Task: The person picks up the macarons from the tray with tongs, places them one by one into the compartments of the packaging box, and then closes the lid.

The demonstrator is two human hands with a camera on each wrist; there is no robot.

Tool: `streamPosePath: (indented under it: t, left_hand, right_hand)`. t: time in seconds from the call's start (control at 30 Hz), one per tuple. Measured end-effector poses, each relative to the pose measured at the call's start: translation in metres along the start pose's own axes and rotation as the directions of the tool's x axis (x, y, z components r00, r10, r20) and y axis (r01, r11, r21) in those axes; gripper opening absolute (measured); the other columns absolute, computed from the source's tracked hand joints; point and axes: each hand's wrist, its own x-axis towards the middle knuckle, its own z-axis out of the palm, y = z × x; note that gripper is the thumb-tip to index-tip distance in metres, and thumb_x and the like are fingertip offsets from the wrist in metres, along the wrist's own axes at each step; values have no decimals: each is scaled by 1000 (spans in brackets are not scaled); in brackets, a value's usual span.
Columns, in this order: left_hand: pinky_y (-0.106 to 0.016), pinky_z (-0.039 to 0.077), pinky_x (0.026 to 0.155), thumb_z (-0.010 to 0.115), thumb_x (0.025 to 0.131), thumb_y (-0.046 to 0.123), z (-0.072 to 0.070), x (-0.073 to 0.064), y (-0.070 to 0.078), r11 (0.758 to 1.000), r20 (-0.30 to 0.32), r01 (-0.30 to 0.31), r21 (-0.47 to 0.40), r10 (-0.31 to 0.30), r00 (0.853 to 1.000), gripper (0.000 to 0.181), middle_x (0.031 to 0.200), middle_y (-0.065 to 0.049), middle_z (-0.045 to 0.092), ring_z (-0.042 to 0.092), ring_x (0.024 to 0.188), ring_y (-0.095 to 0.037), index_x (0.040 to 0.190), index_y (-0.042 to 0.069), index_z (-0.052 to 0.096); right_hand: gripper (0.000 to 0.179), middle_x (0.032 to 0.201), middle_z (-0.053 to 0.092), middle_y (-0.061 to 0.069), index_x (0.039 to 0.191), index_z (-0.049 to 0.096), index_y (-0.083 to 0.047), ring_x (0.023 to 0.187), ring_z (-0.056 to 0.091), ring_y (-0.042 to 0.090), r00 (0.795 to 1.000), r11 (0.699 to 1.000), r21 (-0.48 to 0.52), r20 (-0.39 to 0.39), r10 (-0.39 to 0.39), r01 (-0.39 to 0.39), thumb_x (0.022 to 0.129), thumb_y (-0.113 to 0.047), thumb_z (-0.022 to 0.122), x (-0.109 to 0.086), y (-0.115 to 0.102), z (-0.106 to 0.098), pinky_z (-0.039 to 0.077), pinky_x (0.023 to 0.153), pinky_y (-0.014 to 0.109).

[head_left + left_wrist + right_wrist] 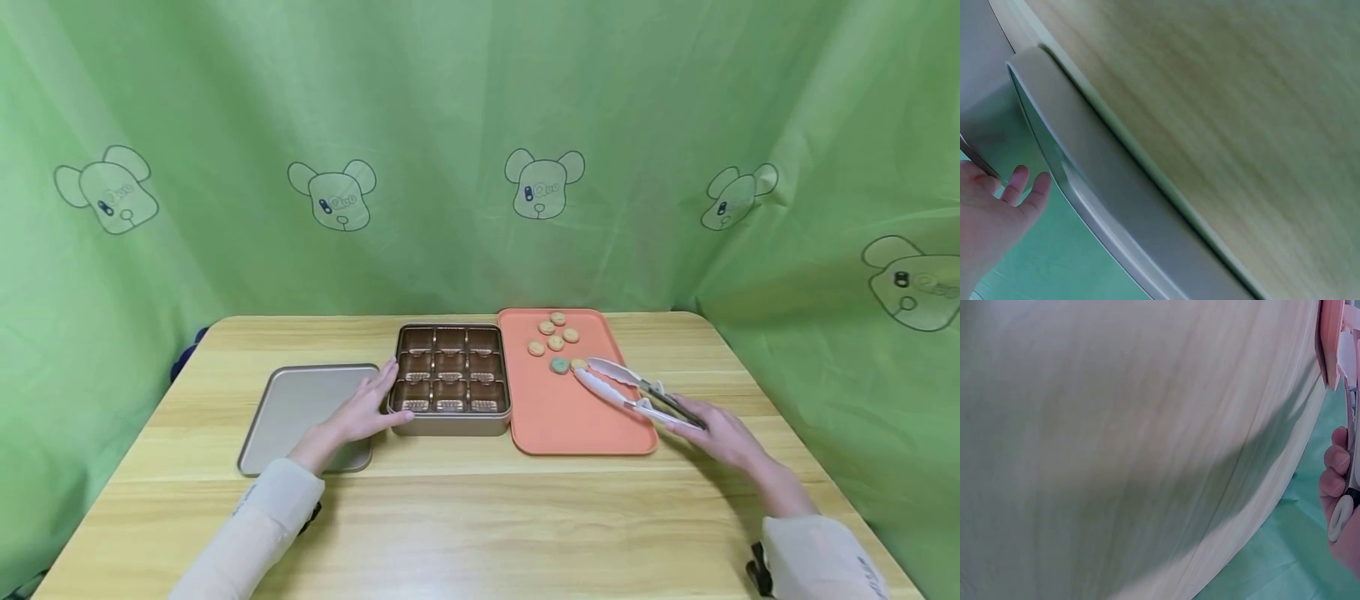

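My left hand (pixel 360 412) rests against the left side of a square metal tin (pixel 450 426), fingers extended along its edge and thumb at the front left corner. A brown plastic insert divided into several compartments sits inside the tin. Over a coral tray (pixel 558 429), my right hand (pixel 720 432) grips white-tipped tongs (pixel 604 389), whose arms are spread apart. Their tips are close to a beige cookie (pixel 578 365), beside a green cookie (pixel 559 366). Several more beige cookies (pixel 555 342) lie farther back on the tray. In the right wrist view, curled fingers (pixel 1336 460) hold the tongs' handle.
A flat grey metal lid (pixel 300 408) lies on the wooden table (pixel 465 517), left of the tin and partly under my left forearm. The coral tray stands directly against the tin's right side. Green curtain (pixel 450 250) hangs behind the table and along both sides.
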Motion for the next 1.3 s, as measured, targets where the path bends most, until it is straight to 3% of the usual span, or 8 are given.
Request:
streamPosePath:
  t: [1.3]
  left_hand:
    - [-59, 5, 108, 61, 81, 49, 0, 0, -1, 1000, -9, 12, -20, -13, 1000, 95, 153, -14, 2, 7, 133, -48, 145, 0, 10]
  right_hand:
    - [60, 121, 46, 38, 131, 41, 7, 106, 44, 56, 999, 1000, 5, -34, -11, 12, 89, -32, 58, -5, -4, -1, 37, 84, 66]
